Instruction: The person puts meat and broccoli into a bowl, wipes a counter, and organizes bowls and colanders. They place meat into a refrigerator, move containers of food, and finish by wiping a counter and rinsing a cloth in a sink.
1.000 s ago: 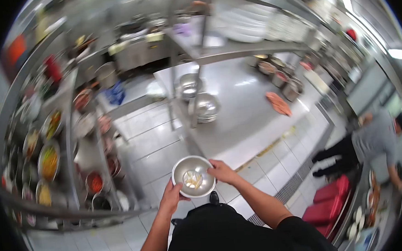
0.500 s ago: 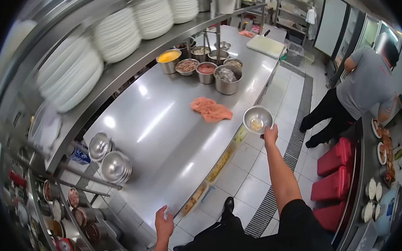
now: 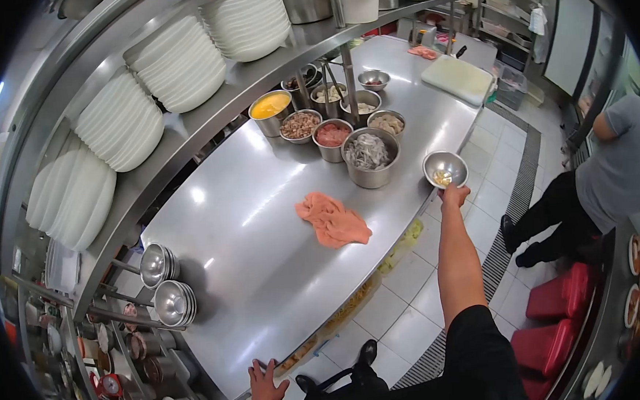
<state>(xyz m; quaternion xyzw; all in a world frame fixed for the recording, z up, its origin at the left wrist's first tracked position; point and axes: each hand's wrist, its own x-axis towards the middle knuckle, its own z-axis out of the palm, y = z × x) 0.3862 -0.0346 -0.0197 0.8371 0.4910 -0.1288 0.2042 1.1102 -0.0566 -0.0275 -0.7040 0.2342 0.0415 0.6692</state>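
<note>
My right hand grips the rim of a small metal bowl, held out near the table's right edge. A little pale yellowish food lies at the bottom of the bowl. With its fingers spread, my left hand is at the near corner of the steel table and holds nothing. A crumpled orange cloth lies on the tabletop. Beyond it stands a metal pot of greyish, shiny food, the closest container to the bowl. Raw red meat fills a smaller pot beside it.
Several stacked white plates line the overhead shelf. Nested steel bowls sit at the table's left end. A pot of yellow liquid and a cutting board are farther back. At right, a co-worker stands near red bins.
My right hand has carried the bowl forward and to the right. My left hand has come down to the table's edge. The view has shifted, and the co-worker appears farther right.
</note>
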